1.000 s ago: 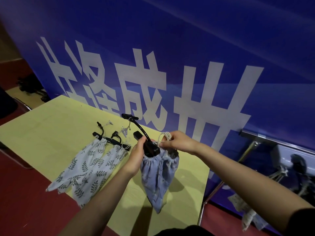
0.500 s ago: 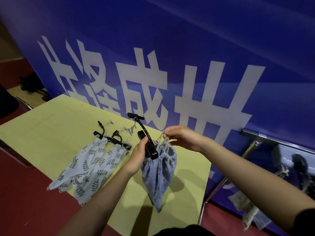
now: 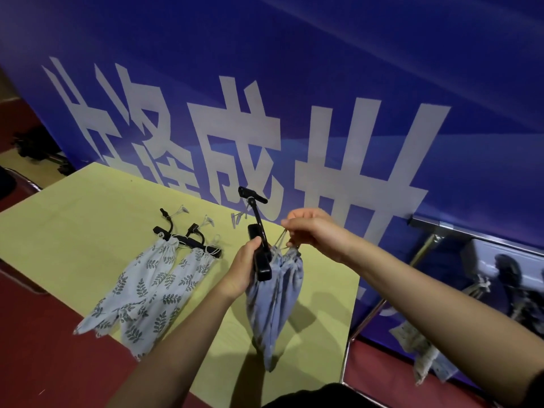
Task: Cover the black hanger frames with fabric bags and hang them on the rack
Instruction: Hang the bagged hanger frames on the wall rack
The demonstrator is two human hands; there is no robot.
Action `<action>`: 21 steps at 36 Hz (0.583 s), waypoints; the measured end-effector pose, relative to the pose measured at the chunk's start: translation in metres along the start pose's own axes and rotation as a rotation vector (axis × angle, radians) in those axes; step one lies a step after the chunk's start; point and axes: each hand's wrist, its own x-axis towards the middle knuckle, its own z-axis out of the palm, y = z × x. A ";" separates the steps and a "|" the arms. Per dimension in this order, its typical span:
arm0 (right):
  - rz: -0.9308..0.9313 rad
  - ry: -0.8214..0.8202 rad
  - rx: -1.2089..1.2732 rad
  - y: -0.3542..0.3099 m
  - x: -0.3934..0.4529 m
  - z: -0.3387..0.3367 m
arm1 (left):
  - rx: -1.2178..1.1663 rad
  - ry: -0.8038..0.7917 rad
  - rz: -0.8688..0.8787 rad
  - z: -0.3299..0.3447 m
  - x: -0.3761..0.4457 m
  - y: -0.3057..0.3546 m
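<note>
Black hanger frame (image 3: 260, 254) is held up above the near right part of the yellow-green bench (image 3: 67, 245), its stem rising to a short crossbar at the top. A blue-grey fabric bag (image 3: 275, 304) hangs from the frame, its gathered mouth bunched just under the frame's bar and its lower end dangling toward the bench's front edge. The left hand (image 3: 241, 275) grips the frame's bar, fingers curled round it with the thumb on top. The right hand (image 3: 315, 231) pinches the bag's pale drawstring (image 3: 281, 240) just beside the frame, with the cord running taut from the bag mouth up into the fingers.

Further left on the bench lie two covered hangers (image 3: 188, 240) side by side, their black bars and hooks pointing toward the far edge, each wearing a light leaf-print bag (image 3: 141, 293) that spreads toward the near edge. A blue banner (image 3: 323, 83) with large white characters stands behind the bench. To the right, a metal rack (image 3: 441, 228) stands on the red floor (image 3: 38, 348), with pale fabric visible low beside it.
</note>
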 end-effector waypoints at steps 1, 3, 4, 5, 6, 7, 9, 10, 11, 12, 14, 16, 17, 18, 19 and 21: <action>-0.005 0.021 0.006 0.001 -0.002 0.000 | -0.006 -0.003 -0.008 0.001 -0.001 0.000; -0.012 0.047 0.017 0.002 -0.008 -0.001 | -0.004 -0.023 -0.018 0.003 0.000 -0.002; -0.007 0.045 0.041 0.002 -0.011 -0.001 | -0.010 -0.037 -0.020 0.004 0.000 -0.003; -0.003 0.036 0.082 0.002 -0.014 -0.002 | -0.030 -0.054 -0.024 0.006 -0.001 -0.003; -0.004 0.022 0.133 0.002 -0.018 -0.002 | -0.054 -0.069 -0.037 0.006 -0.002 -0.003; -0.013 0.005 0.174 0.001 -0.021 -0.002 | -0.088 -0.074 -0.048 0.007 -0.001 -0.003; -0.046 -0.005 0.213 0.000 -0.028 -0.001 | -0.126 -0.085 -0.060 0.009 0.001 -0.005; -0.064 0.002 0.213 0.000 -0.032 -0.001 | -0.131 -0.096 -0.063 0.010 0.002 -0.008; -0.078 0.018 0.216 0.000 -0.036 -0.002 | -0.139 -0.108 -0.063 0.013 0.004 -0.010; -0.087 0.041 0.227 0.001 -0.039 -0.005 | -0.139 -0.117 -0.060 0.016 0.005 -0.011; -0.091 0.086 0.272 0.003 -0.046 -0.011 | -0.123 -0.135 -0.063 0.023 0.007 -0.013; -0.096 0.110 0.314 0.005 -0.054 -0.017 | -0.105 -0.144 -0.079 0.032 0.006 -0.010; -0.100 0.109 0.321 0.005 -0.059 -0.021 | -0.090 -0.156 -0.081 0.038 0.006 -0.008; -0.100 0.099 0.317 0.004 -0.064 -0.025 | -0.068 -0.170 -0.078 0.045 0.005 -0.006; -0.097 0.081 0.308 0.002 -0.069 -0.030 | -0.047 -0.186 -0.077 0.052 0.003 -0.005; -0.087 0.039 0.318 -0.003 -0.080 -0.043 | -0.011 -0.206 -0.068 0.067 -0.001 -0.004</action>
